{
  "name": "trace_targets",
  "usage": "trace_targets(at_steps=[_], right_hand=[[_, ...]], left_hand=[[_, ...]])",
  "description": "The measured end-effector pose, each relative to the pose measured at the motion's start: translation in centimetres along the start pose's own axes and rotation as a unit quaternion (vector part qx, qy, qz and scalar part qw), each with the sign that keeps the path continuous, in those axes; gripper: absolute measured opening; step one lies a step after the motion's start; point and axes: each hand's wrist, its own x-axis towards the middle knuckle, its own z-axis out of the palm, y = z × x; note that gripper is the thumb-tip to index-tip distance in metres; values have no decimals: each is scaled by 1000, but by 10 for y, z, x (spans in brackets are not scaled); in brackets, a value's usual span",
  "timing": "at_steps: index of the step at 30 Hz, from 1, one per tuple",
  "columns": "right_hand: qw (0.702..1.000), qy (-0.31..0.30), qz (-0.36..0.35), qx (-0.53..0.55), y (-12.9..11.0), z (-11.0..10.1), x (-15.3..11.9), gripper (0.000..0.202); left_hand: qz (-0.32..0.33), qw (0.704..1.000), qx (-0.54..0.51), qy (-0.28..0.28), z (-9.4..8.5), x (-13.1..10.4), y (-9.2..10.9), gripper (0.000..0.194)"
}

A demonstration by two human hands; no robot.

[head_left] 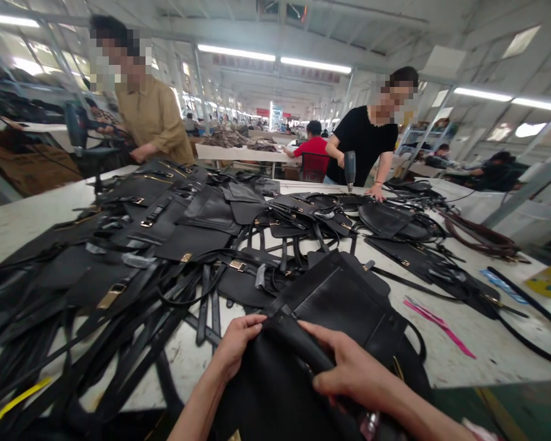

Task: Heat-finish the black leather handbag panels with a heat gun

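Nearest us, a black bag (261, 380) fills the space between our forearms, at the near edge of the tabletop (509, 346); right of it that edge shows bare, with green floor (523, 407) below. Our left hand (236, 343) reaches up with thumb and fingertips pinching the bag's upper rim. Our right hand (349, 364) comes in from the right, forefinger stretched forward, its grip closed on a thick folded edge. The leather is smooth, dark and softly bulging. Just beyond lies a flat stitched panel (335, 294); we cannot tell whether it joins the bag.

To the right we have pale open room around a pink strip (441, 327); to the left, straps (163, 324) leave only narrow gaps. Farther on, black pieces (202, 211) with gold buckles are heaped. Past the far edge, a co-worker in black (367, 141) holds a heat gun (349, 171).
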Motion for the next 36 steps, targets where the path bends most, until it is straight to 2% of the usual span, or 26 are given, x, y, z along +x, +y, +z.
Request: trace_targets(at_steps=[4,7,9,12,15,17,22,25,28,32,34,36], right_hand=[[997,20,-72,21,-11,1,32,77],[995,40,-90,29,-21,-5,27,78],[998,27,-49,22,-24,-11,6,80],[998,17,61,11,-21,-15,-31,83],[996,7,89,11,-15,-12,-43,83],[998,-6,62,17,-12,-9,-31,81],[999,-25,-10,43,-17,-4,26,77],[998,-11,-53,37,-24,-5,44,78],[997,7,-77,30,-28,-12,33,78],[999,-25,-24,26,-22,-19,2,78],[999,-38,-7,14,-18,-16,3,78],[999,-27,-23,-9,-17,-11,19,79]], left_hand=[[-7,1000,-5,-17,0,3,1,28],[-6,1000,-7,-11,-1,4,1,27],[-7,1000,-11,-12,-2,5,0,27],[-12,1000,-18,-19,-2,5,-1,27],[-17,999,-27,-29,-3,4,0,27],[-19,999,-34,-32,-3,3,1,27],[-26,998,-40,-40,-4,3,4,31],[-25,999,-35,-30,-4,4,4,29],[-22,999,-30,-20,-3,6,3,28],[-28,999,-24,-28,-2,6,4,32],[-30,999,-15,-35,-1,4,5,33],[-25,999,6,-35,1,3,7,33]])
